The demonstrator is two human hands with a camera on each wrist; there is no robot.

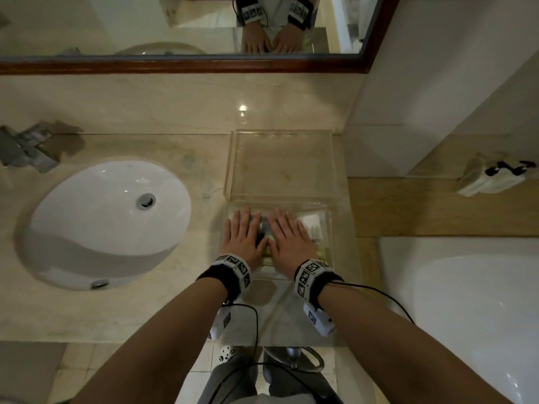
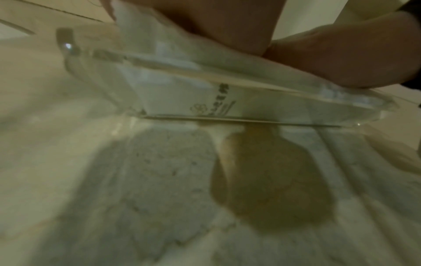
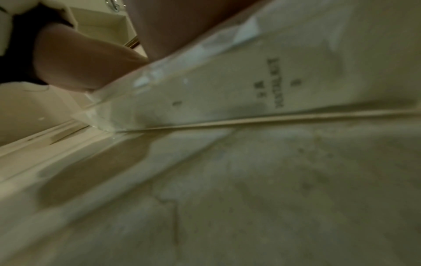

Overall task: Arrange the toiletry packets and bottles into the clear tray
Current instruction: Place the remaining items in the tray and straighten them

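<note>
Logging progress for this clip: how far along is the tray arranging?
Nearly done, it seems. White packets already lie in the near clear tray. Both hands, left hand and right hand, lie flat over them. The far clear tray holds nothing visible.

Flat hands (image 1: 264, 237) on tray (image 1: 328, 223) (clear)

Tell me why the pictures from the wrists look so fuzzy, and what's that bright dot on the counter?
Head view: dim but fairly sharp; the bright dot is lamp glare on the shiny counter, and the edges bend from the wide lens. Left wrist view: the clear tray is too close, so it blurs. Right wrist view: blurry and dim too, with the packet's print smeared.
</note>
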